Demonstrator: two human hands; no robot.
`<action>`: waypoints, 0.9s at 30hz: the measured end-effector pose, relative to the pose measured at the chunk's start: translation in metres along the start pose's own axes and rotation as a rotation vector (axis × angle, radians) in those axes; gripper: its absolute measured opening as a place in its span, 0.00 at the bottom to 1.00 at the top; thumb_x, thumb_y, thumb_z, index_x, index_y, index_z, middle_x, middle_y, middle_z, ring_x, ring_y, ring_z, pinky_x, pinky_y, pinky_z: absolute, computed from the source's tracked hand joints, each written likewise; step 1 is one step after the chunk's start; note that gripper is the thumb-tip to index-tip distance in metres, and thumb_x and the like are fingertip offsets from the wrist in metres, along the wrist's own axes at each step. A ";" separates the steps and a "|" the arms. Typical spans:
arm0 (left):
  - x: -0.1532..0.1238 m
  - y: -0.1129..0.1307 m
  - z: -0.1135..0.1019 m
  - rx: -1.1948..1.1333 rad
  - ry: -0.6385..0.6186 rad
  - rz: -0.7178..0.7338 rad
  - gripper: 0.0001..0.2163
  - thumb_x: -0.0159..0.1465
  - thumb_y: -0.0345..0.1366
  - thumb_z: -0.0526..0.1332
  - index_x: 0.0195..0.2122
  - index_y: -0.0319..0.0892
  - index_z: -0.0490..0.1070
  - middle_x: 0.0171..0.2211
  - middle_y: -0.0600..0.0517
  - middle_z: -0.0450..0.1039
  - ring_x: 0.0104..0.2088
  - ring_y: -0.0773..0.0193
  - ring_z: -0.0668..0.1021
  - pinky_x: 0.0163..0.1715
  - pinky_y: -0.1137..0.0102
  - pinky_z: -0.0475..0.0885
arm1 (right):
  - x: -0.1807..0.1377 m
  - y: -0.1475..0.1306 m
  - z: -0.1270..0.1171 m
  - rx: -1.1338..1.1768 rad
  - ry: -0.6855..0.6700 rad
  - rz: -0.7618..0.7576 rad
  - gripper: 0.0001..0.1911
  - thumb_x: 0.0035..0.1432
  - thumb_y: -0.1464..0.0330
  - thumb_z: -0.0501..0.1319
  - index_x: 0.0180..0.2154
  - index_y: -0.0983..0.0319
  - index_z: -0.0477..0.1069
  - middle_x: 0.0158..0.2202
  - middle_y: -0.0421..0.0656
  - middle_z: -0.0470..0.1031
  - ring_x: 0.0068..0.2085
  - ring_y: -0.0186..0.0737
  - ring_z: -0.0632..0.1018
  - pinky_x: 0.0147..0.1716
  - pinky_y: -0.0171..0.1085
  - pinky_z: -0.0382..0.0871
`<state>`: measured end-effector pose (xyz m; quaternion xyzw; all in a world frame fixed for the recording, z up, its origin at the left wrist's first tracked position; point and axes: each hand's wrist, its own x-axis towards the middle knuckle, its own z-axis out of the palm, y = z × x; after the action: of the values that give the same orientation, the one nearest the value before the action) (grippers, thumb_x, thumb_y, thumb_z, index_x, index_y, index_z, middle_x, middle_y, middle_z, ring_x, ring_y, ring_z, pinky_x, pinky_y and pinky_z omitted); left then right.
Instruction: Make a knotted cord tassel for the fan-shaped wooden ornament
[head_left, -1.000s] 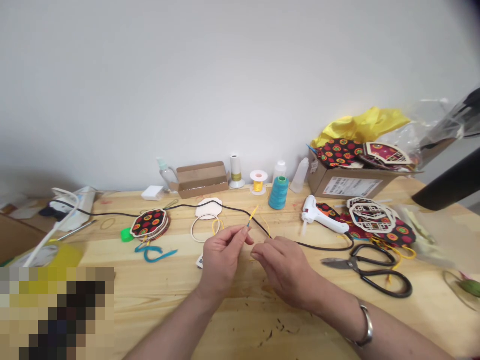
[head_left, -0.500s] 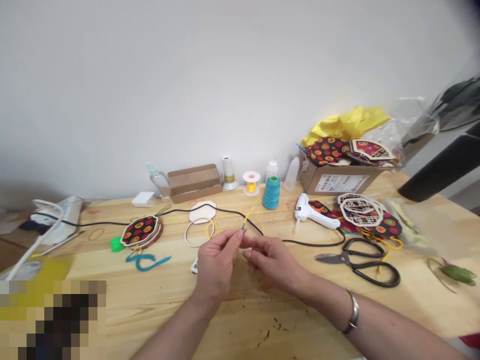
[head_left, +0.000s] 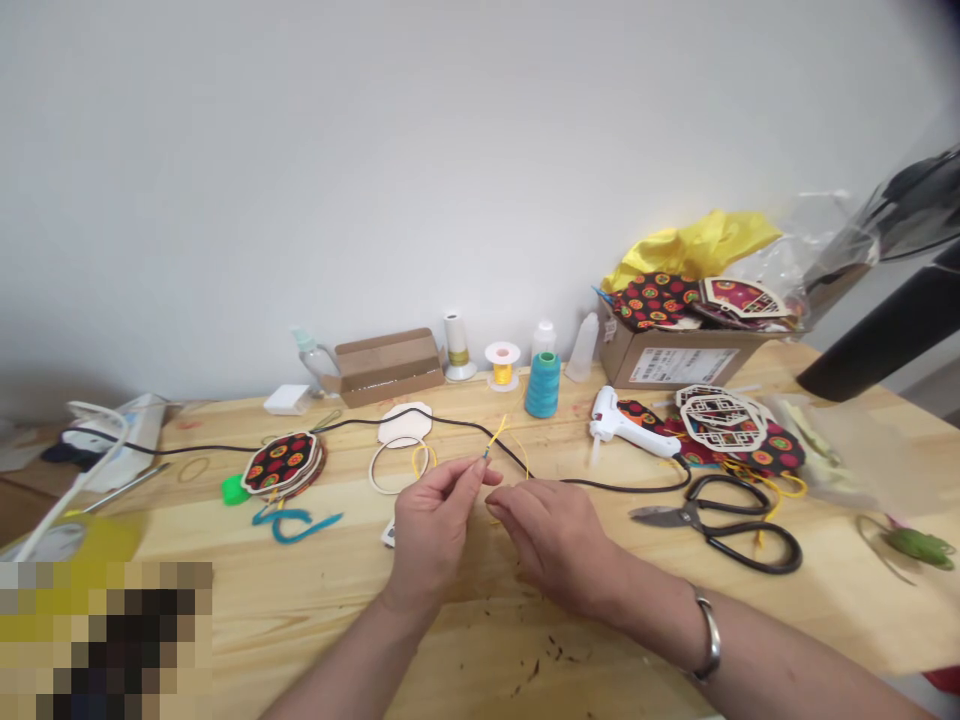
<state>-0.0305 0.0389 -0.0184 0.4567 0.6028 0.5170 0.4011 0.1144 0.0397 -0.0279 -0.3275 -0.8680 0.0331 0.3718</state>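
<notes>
My left hand [head_left: 433,520] is closed in a pinch, thumb against forefinger, over the middle of the table. From its fingertips a yellow cord [head_left: 496,432] points up, with a short blue winding at its base. Close on the right, my right hand [head_left: 559,545] has its thumb and fingers pressed together. A bit of yellow shows by those fingertips, but what they hold, if anything, is too small to make out. Behind the hands stand a teal thread cone [head_left: 543,385] and a spool of yellow cord [head_left: 502,368].
To the right lie black-handled scissors [head_left: 712,520] and a white glue gun [head_left: 634,425]. A cardboard box [head_left: 667,358] of patterned pieces stands behind. On the left are stacked patterned plaques [head_left: 283,463] and a teal cord [head_left: 292,522]. A black cable [head_left: 457,420] crosses the table.
My right hand has turned more palm-down, and its fingertips have drawn slightly away from the left hand. My left hand stays in place with the cord.
</notes>
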 end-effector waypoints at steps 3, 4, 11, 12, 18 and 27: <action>0.000 0.002 0.000 0.032 0.000 0.021 0.10 0.55 0.43 0.64 0.27 0.41 0.78 0.26 0.51 0.78 0.26 0.64 0.75 0.25 0.74 0.66 | 0.000 0.001 -0.001 -0.085 0.023 -0.055 0.09 0.59 0.76 0.49 0.35 0.65 0.67 0.23 0.42 0.70 0.24 0.35 0.68 0.23 0.34 0.57; 0.000 0.002 -0.001 0.040 0.004 0.032 0.10 0.55 0.43 0.64 0.27 0.41 0.78 0.26 0.51 0.78 0.27 0.64 0.75 0.25 0.73 0.66 | 0.000 0.000 -0.002 -0.105 0.027 -0.070 0.09 0.58 0.77 0.49 0.35 0.65 0.67 0.23 0.42 0.70 0.24 0.36 0.68 0.23 0.35 0.57; 0.000 0.001 -0.001 0.060 0.000 0.068 0.09 0.56 0.41 0.63 0.26 0.42 0.78 0.26 0.53 0.78 0.29 0.64 0.76 0.30 0.74 0.69 | 0.003 -0.004 -0.011 -0.043 0.095 -0.122 0.08 0.58 0.77 0.51 0.34 0.65 0.68 0.29 0.45 0.73 0.29 0.37 0.71 0.26 0.35 0.62; 0.000 0.001 -0.001 0.051 -0.006 0.073 0.08 0.56 0.40 0.63 0.27 0.42 0.78 0.26 0.53 0.78 0.29 0.65 0.76 0.31 0.74 0.69 | 0.003 -0.005 -0.013 0.025 0.109 -0.116 0.08 0.58 0.78 0.52 0.35 0.65 0.68 0.34 0.48 0.73 0.33 0.38 0.72 0.29 0.35 0.65; -0.004 0.003 0.001 0.070 -0.036 0.145 0.07 0.55 0.40 0.64 0.29 0.42 0.78 0.25 0.53 0.78 0.28 0.65 0.76 0.28 0.75 0.70 | 0.009 -0.006 -0.018 0.620 0.069 0.041 0.09 0.60 0.77 0.50 0.37 0.62 0.67 0.47 0.50 0.71 0.47 0.38 0.72 0.45 0.39 0.68; -0.011 0.004 0.004 0.154 -0.030 0.326 0.04 0.55 0.33 0.63 0.29 0.43 0.78 0.26 0.53 0.79 0.28 0.64 0.77 0.30 0.74 0.71 | 0.013 -0.006 -0.018 0.782 0.098 0.121 0.09 0.62 0.74 0.51 0.31 0.62 0.66 0.31 0.43 0.72 0.36 0.35 0.72 0.38 0.37 0.68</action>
<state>-0.0236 0.0292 -0.0153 0.5853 0.5526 0.5205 0.2850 0.1167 0.0391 -0.0048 -0.2130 -0.7504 0.3672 0.5066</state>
